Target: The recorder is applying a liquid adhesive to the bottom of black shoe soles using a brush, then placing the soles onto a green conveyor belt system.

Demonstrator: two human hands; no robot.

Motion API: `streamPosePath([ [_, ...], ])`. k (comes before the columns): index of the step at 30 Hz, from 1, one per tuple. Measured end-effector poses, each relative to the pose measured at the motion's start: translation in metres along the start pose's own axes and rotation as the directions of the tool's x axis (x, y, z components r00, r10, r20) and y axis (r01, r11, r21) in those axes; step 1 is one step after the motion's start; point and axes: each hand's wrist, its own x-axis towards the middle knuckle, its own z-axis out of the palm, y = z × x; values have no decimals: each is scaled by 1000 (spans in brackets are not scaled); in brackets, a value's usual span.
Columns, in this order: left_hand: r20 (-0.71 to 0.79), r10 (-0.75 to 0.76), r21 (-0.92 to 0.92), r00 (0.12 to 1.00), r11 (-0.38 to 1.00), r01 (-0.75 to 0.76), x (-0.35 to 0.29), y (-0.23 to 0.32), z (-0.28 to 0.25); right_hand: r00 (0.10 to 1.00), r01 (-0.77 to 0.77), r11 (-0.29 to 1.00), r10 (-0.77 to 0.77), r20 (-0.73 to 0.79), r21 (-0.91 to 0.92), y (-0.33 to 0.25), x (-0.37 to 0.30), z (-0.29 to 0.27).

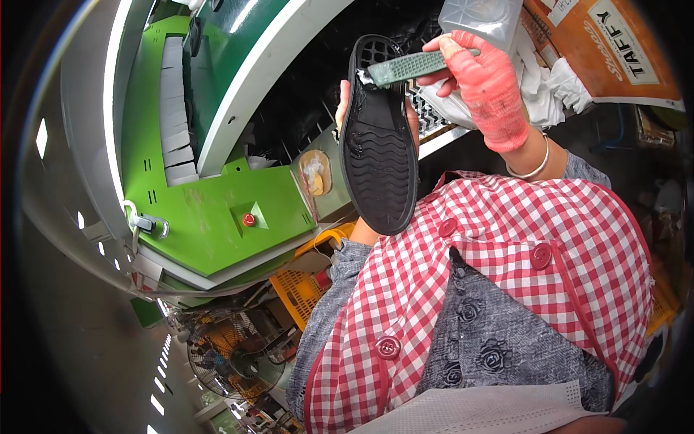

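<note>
A black shoe sole (377, 155) is held up in front of me, its hollow inner side facing me and its honeycomb end pointing away. My left hand (343, 105) is closed around it from behind; only fingers at its two edges show. My right hand (491, 90), in a pink glove that leaves the fingertips bare, pinches a green textured-handled brush (408, 69). The brush's white-smeared head touches the inside of the sole near the honeycomb end. A wet-looking gloss shows along the inner rim there.
At left stands a green machine (210, 220) with a red button (249, 219). A small tray (316, 173) with a yellowish lump sits beside it. Beyond my right hand are a clear plastic container (481, 18), white cloth (542, 94) and an orange box (611, 79). A yellow crate (300, 293) and fan (235, 354) are lower left.
</note>
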Motion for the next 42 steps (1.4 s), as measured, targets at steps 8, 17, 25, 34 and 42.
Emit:
streamPosePath([
  [8, 624, -163, -768, 764, -307, 562, 14, -31, -24, 964, -220, 974, 207, 170, 60, -14, -30, 16],
  [17, 246, -338, -726, 908, 557, 404, 17, -4, -13, 926, -347, 938, 341, 161, 8, -21, -37, 25],
  [25, 321, -400, -809, 859, 356, 468, -26, -63, 26, 917, -319, 942, 335, 219, -103, -32, -50, 34],
  [34, 550, -52, -374, 833, 877, 302, -22, -40, 5, 889, 86, 963, 42, 457, -256, -19, -25, 19],
  [42, 684, -87, -410, 724, 775, 481, -20, -26, -13, 667, 553, 796, -246, 703, -246, -10, 20, 4],
])
